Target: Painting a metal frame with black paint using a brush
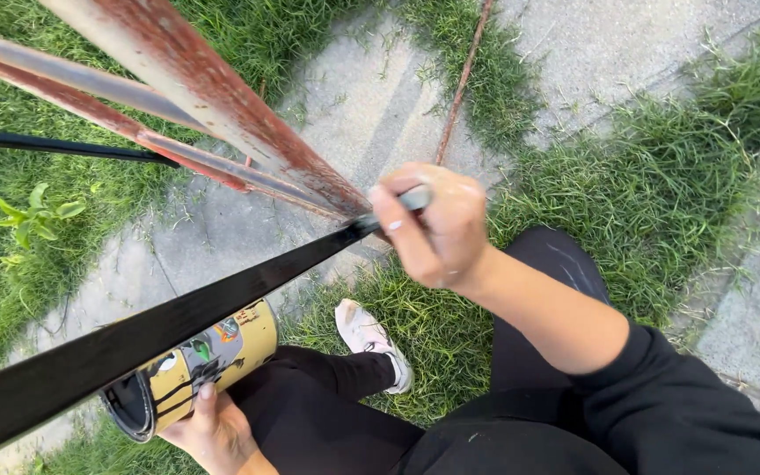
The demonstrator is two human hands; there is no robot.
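Note:
My right hand [433, 230] grips a paintbrush [413, 200] whose tip meets a metal bar at the spot where fresh black paint ends. That black-painted bar [160, 325] runs from the lower left up to the brush. Beyond it stand rusty red bars [213, 92], bare of black paint. My left hand [213, 431] holds a yellow paint can [191, 365] from below, tilted, its open mouth dark with black paint. The can sits just under the black bar.
I crouch over grass [644, 193] and cracked concrete slabs [354, 97]. My pale shoe [369, 339] and black-trousered legs [529, 352] are below. A thin black bar [54, 145] crosses at the left, and a rusty rod [464, 79] lies on the ground.

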